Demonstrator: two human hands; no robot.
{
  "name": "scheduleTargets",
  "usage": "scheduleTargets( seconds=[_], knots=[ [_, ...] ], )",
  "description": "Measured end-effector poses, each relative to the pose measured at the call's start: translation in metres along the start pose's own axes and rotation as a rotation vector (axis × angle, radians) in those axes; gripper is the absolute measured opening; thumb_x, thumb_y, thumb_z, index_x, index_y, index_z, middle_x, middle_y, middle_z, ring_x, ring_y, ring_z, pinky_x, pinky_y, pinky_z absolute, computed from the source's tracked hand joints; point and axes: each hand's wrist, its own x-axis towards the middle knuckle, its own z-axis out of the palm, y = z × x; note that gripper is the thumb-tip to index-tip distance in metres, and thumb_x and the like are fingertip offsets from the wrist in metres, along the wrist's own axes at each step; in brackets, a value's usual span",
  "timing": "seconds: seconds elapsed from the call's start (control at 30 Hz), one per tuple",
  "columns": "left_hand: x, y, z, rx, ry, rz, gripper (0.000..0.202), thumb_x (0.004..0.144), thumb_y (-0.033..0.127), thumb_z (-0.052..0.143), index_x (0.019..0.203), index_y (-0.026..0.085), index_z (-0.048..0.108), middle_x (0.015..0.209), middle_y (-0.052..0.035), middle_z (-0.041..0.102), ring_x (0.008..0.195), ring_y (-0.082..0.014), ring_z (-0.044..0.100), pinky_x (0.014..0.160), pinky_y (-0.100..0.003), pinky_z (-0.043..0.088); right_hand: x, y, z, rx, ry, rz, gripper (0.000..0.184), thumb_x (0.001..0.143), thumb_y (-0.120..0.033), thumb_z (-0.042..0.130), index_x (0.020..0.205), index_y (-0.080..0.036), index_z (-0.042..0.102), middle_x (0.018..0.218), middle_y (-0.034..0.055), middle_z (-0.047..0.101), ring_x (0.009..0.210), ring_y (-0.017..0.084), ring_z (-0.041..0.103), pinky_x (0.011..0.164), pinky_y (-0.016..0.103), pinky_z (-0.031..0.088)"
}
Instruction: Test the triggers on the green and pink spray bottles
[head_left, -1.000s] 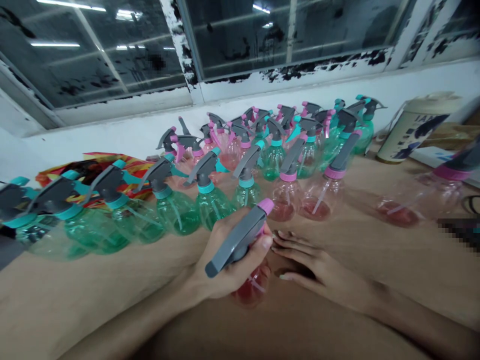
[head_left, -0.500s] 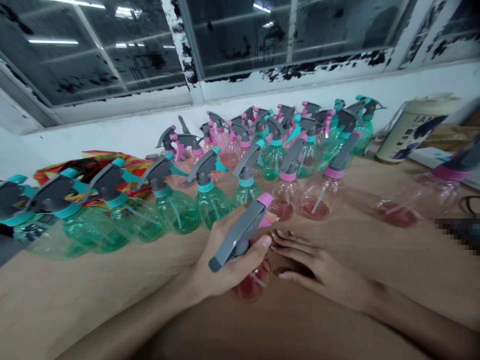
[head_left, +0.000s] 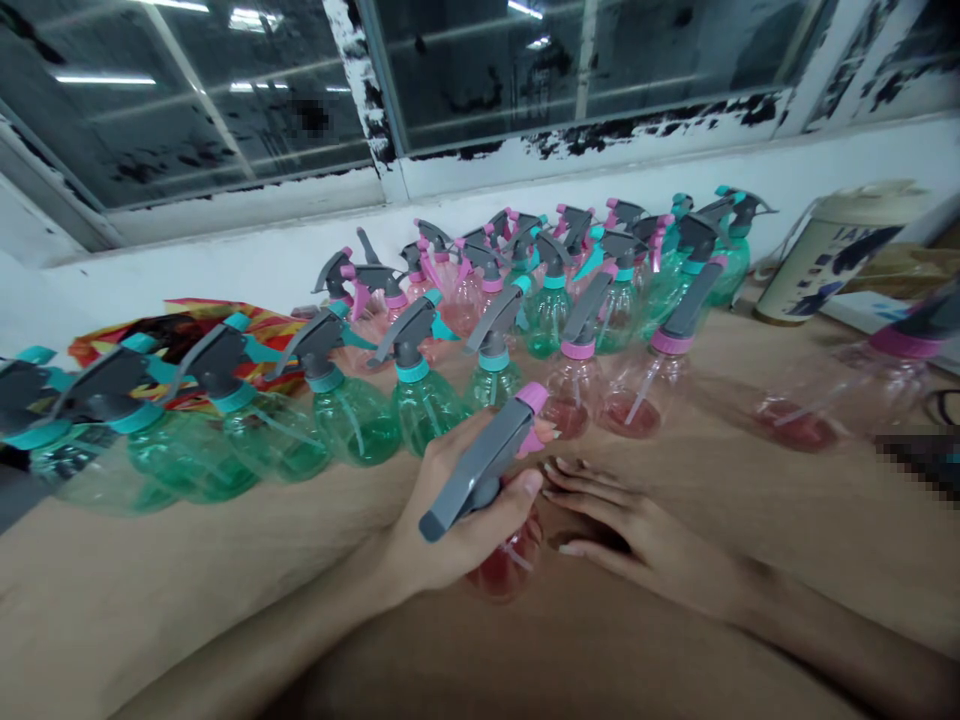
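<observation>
My left hand [head_left: 457,510] is wrapped round the neck of a pink spray bottle [head_left: 504,570] that stands on the table. Its grey trigger head with a pink nozzle points up and away from me, and the clear pink body holds some red liquid. The fingers on the far side are partly hidden behind the head. To the right of the bottle, my right hand [head_left: 637,525] rests on the wooden table [head_left: 225,600] with its fingers stretched out, holding nothing. Its fingertips lie close to the bottle.
A row of green spray bottles [head_left: 356,425] stands at the left. Two pink bottles [head_left: 634,400] are just beyond my hands, another pink bottle [head_left: 817,395] at right. Several more crowd behind. A beige tumbler [head_left: 825,255] and a colourful bag [head_left: 187,335] are near the wall.
Almost nothing differs. My left hand keeps its hold on the pink spray bottle, and my right hand stays flat beside it; the view has shifted very slightly.
</observation>
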Motion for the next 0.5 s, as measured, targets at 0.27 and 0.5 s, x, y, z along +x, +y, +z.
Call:
scheduleTargets(
  seconds=[0.27, 0.5],
  knots=[
    [0.002, 0.003, -0.003, 0.0, -0.062, 0.1, 0.013, 0.082, 0.033, 0.048, 0.08, 0.026, 0.059, 0.08, -0.0024, 0.064, 0.075, -0.0188, 0.061, 0.07, -0.033, 0.054, -0.001, 0.004, 0.003, -0.021, 0.005, -0.018, 0.052, 0.089, -0.043, 0.053, 0.138, -0.03, 0.041, 0.144, 0.0011, 0.042, 0.134, 0.023, 0.035, 0.111, 0.047, 0.031],
    [0.002, 0.011, -0.007, 0.002, -0.048, 0.194, 0.012, 0.082, 0.022, 0.044, 0.074, 0.024, 0.053, 0.072, -0.0004, 0.056, 0.068, -0.0156, 0.058, 0.064, -0.029, 0.051, -0.001, 0.004, 0.002, -0.051, -0.009, -0.017, 0.051, 0.089, -0.044, 0.052, 0.137, -0.028, 0.043, 0.144, 0.0007, 0.042, 0.134, 0.022, 0.035, 0.11, 0.045, 0.032]
  ],
)
